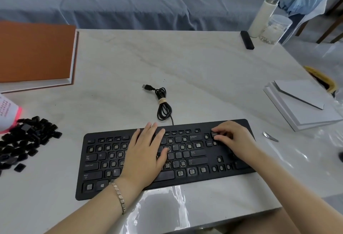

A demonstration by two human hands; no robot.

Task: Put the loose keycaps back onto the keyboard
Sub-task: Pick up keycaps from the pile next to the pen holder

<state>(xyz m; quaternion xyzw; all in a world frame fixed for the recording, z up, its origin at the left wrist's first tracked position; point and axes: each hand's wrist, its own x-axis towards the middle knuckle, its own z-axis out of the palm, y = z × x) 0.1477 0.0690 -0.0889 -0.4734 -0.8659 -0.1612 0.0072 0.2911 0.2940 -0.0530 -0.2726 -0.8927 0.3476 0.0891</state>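
A black keyboard lies on the marble table in front of me; many of its key sockets are bare and some caps are on. My left hand rests flat on the middle of the keyboard with straight fingers. My right hand is over the upper right key block, its curled fingertips on a black Home keycap at its socket. A heap of loose black keycaps lies on the table to the left of the keyboard.
The keyboard's coiled USB cable lies behind it. An orange book is at the back left, white boards and a metal spoon at the right, a bottle, a jar and a black stick at the back right.
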